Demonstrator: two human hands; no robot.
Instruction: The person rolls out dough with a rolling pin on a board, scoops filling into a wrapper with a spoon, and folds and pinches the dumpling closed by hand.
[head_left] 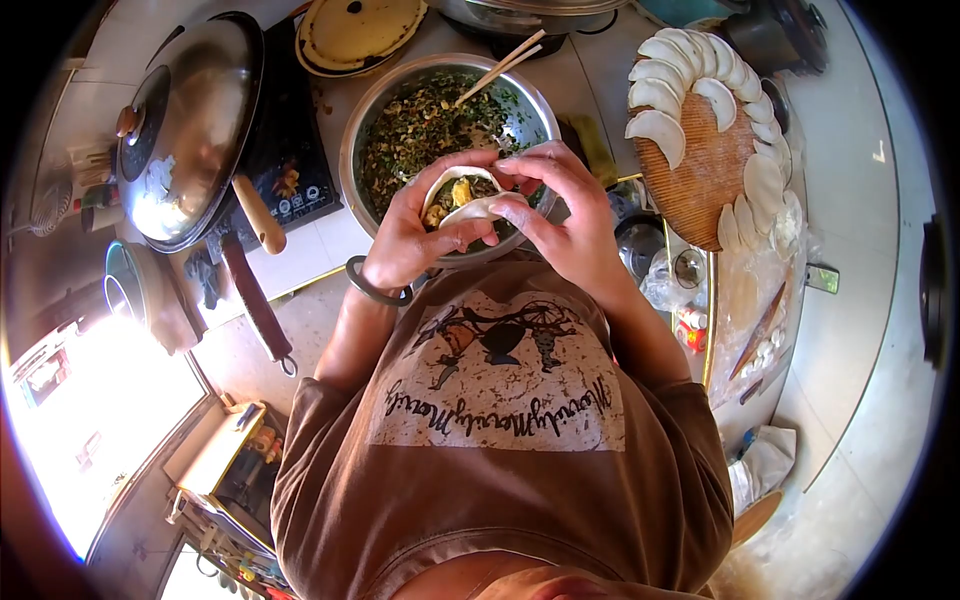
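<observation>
A dumpling wrapper (482,208) folded partway round a lump of green and yellow filling (458,191) is held between both hands. My left hand (412,222) cups it from the left, its fingers curled along the far side and the thumb in front. My right hand (567,203) pinches the wrapper's right end between thumb and fingers. Along the top the wrapper still gapes, with filling showing. Just beyond and partly below the hands stands a metal bowl (352,140) of chopped green filling (415,125), with a pair of chopsticks (503,68) leaning in it.
To the right, a round wooden board (685,165) carries several folded dumplings (657,135) around its edge. Dough pieces (770,358) and a rolling pin (760,330) lie nearer. A lidded pan (190,130) sits on the cooktop at left, its handle (255,300) jutting toward me.
</observation>
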